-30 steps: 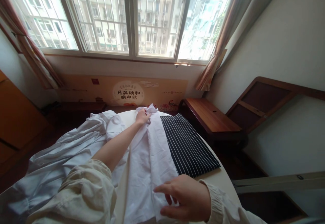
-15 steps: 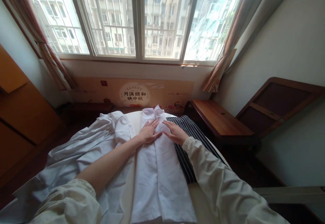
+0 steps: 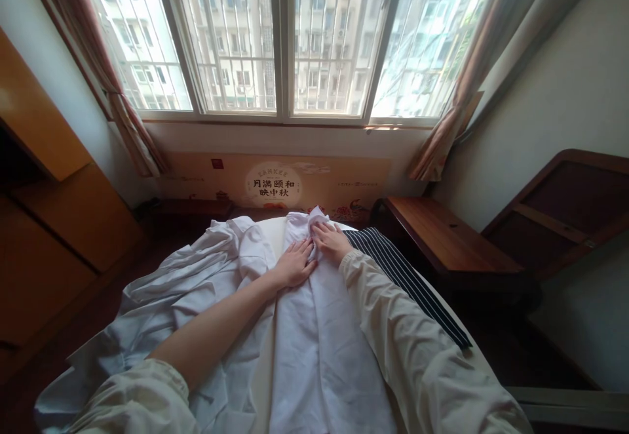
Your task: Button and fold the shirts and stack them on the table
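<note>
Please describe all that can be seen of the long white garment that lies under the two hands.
The white garment looks like thin woven cloth, folded into a long narrow strip with a lengthwise crease. It lies flat on the pale table, its far end bunched. The left hand and right hand rest flat on it near that end. A striped cloth lies along its right side, a crumpled white cloth at its left.

Home bedroom: curtained window [image 3: 289,40] w/ apt blocks outside, wooden side table [image 3: 452,244], laundry pile [image 3: 187,290].
</note>
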`<state>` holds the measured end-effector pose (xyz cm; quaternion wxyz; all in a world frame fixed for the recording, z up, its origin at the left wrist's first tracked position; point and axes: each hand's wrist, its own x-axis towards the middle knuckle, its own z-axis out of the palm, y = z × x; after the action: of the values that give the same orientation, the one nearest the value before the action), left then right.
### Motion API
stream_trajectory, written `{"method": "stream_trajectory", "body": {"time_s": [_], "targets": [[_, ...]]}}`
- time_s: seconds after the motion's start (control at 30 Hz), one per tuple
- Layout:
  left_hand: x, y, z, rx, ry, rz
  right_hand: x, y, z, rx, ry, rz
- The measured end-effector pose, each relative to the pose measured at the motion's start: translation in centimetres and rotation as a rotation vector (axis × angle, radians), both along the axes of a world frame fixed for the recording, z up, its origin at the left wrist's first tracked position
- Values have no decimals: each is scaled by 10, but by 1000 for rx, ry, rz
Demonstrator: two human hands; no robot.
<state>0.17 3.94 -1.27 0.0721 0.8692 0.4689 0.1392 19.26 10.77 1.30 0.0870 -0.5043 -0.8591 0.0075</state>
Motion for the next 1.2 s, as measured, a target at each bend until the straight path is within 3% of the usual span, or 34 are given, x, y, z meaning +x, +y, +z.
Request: {"method": "stream_trajectory", "body": {"time_s": [0.2,0.33,0.47,0.6,0.87,1.1,1.2], "targets": [[-6,0,0,2,-12,-28,0,2,-15,20,84,39],[-15,1,9,-25,21,-60,2,12,-20,-34,194,122],[-23,1,21,-39,67,-76,18,17,-27,-50,343,-18],[-27,-1,23,4,65,-73,43,7,-32,-105,266,-138],[-36,-3,10,10,49,-138,65,-5,-26,-153,213,-246],[-38,-3,9,-32,75,-253,61,12,-8,6,355,-297],[-39,-5,10,-28,63,-283,56,23,-1,8,397,-343]]}}
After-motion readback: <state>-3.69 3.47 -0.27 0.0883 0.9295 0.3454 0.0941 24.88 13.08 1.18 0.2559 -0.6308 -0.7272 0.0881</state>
